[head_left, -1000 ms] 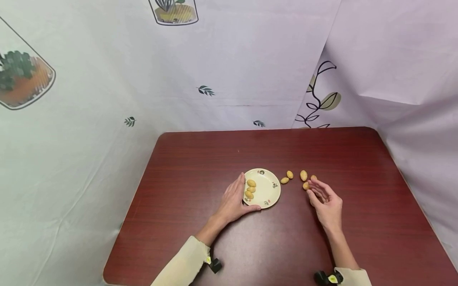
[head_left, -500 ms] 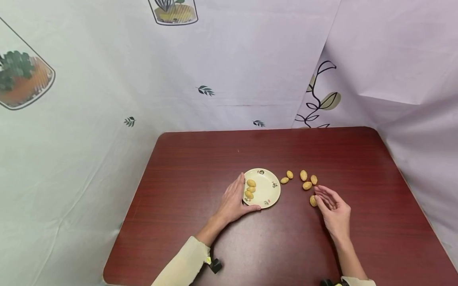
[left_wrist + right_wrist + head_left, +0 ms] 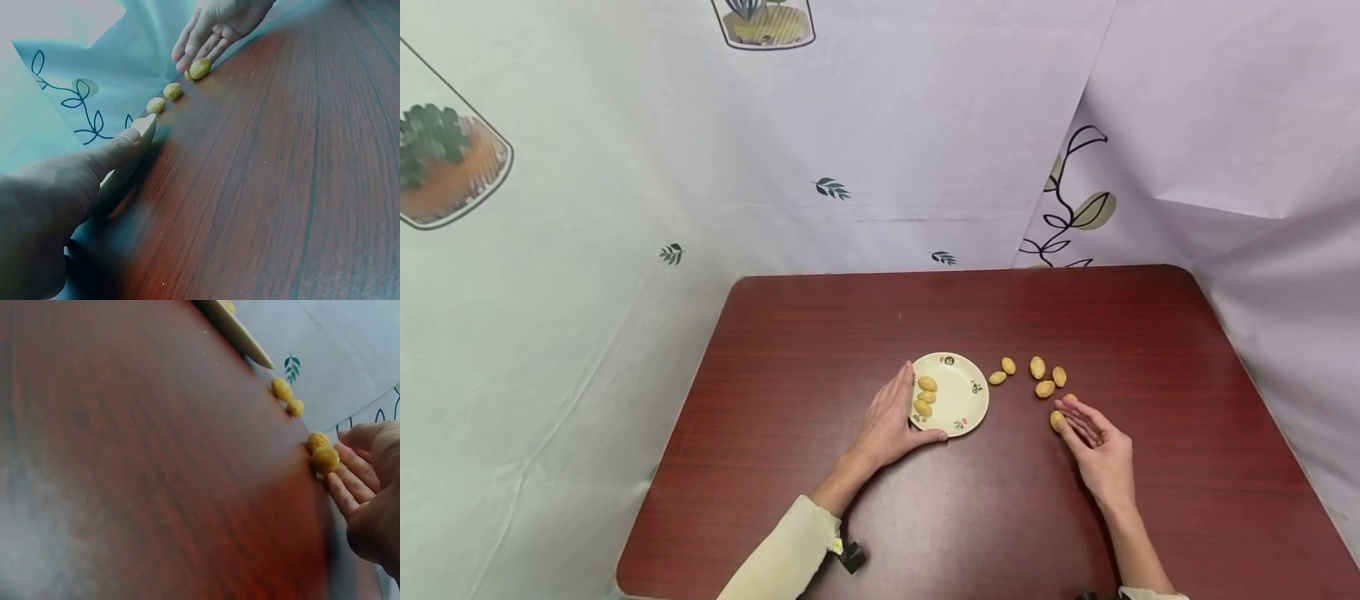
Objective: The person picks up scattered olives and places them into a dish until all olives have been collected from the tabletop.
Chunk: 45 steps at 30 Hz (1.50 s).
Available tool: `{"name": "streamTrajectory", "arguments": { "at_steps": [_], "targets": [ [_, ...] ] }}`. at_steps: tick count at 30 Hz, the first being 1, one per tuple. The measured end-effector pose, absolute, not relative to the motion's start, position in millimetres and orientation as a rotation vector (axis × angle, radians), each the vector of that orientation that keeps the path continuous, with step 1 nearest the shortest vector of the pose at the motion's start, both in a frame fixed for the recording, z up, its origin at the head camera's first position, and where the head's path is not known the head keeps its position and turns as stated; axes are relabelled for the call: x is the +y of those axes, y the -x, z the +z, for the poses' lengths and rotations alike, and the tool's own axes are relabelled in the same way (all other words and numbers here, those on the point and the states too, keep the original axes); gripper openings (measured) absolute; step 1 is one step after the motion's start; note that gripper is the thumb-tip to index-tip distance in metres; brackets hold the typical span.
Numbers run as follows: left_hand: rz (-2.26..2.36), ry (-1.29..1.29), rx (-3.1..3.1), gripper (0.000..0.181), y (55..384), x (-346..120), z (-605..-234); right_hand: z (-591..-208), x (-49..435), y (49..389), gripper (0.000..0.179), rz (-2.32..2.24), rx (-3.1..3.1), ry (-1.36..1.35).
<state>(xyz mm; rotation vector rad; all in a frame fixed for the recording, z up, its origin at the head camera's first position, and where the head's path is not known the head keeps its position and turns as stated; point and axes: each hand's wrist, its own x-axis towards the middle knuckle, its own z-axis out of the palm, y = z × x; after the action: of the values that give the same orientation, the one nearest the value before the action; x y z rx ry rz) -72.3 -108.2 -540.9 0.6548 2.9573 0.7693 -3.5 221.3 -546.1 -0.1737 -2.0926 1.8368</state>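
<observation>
My left hand [image 3: 891, 421] holds a small cream plate [image 3: 958, 400] with printed motifs, its fingers along the left rim and its thumb at the front rim. Three yellow oval nut-like pieces [image 3: 927, 384] lie on the plate's left side. To the right of the plate, my right hand [image 3: 1101, 450] is low over the table, its thumb tip right at another yellow piece [image 3: 1057, 420]. A further yellow piece [image 3: 1070, 398] shows partly behind the fingertips. In the right wrist view, the fingers [image 3: 353, 478] reach loosely forward beside the nearest piece [image 3: 325, 460].
Between plate and right hand lie two yellow pieces [image 3: 997, 378] close together and a group of three more [image 3: 1045, 389]. The reddish-brown wooden table [image 3: 820, 325] ends at a white printed cloth backdrop [image 3: 880, 150].
My right hand has shifted right and toward me from the group of three, then slightly forward again. Two yellow pieces now show at its fingertips. The left hand and plate stay still.
</observation>
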Motion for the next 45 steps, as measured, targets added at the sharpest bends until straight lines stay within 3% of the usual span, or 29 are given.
{"name": "streamTrajectory", "arguments": {
  "at_steps": [14,45],
  "targets": [
    [0.771,-0.668,2.964,0.135,72.6,-108.9,-540.7,-554.2,228.4,0.0,0.051,1.518,-2.331,-0.073],
    [0.793,-0.684,2.97,0.134,72.0,-109.0,-542.4,-548.3,235.8,3.1,0.036,1.936,-2.204,0.106]
  ]
}}
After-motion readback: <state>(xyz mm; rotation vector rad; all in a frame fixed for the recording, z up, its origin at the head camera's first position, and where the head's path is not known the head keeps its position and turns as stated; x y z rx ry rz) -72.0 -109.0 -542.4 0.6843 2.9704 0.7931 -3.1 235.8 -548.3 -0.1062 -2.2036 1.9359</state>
